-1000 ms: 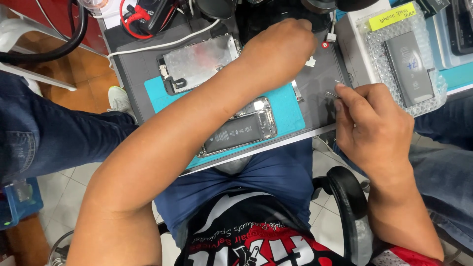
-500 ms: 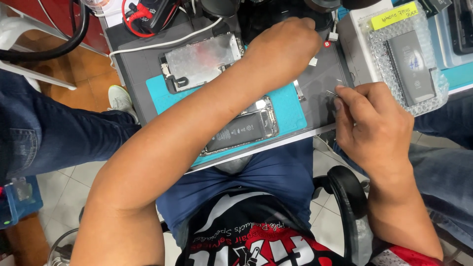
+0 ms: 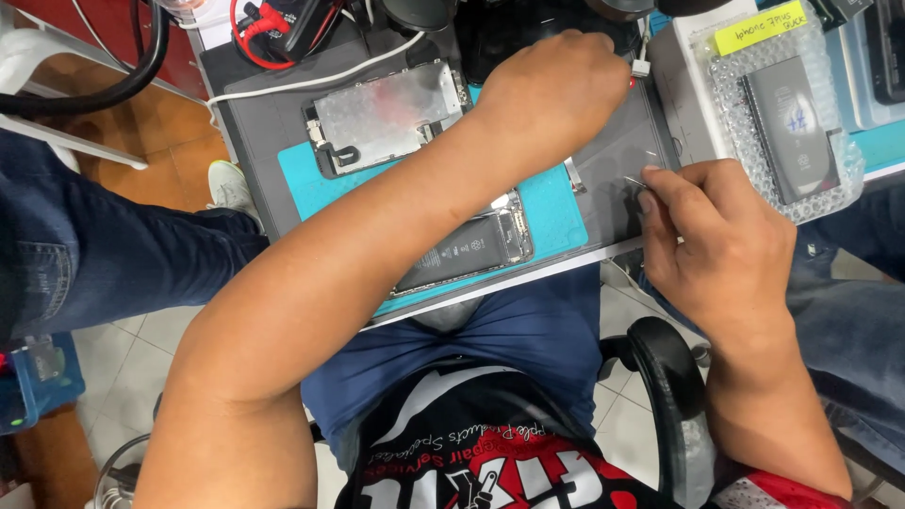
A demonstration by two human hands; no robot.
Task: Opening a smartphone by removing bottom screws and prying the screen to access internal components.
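opened phone body (image 3: 467, 247) lying on the teal mat (image 3: 551, 212) at the bench edge, partly under the left forearm. left hand (image 3: 551, 90) reaches to the far side of the grey work mat (image 3: 617, 160), fingers curled closed near a small white connector (image 3: 641, 68); what they grip cannot be told. right hand (image 3: 721, 245) pinches fine tweezers (image 3: 633, 181) at the mat's right edge. judged best practice: brace the wrist and keep the tips low. a bubble-wrap pouch (image 3: 801, 179) holds a dark battery (image 3: 787, 123).

teal mat (image 3: 556, 203) | grey work surface (image 3: 264, 123) | red clips (image 3: 269, 17) | yellow label (image 3: 759, 28)
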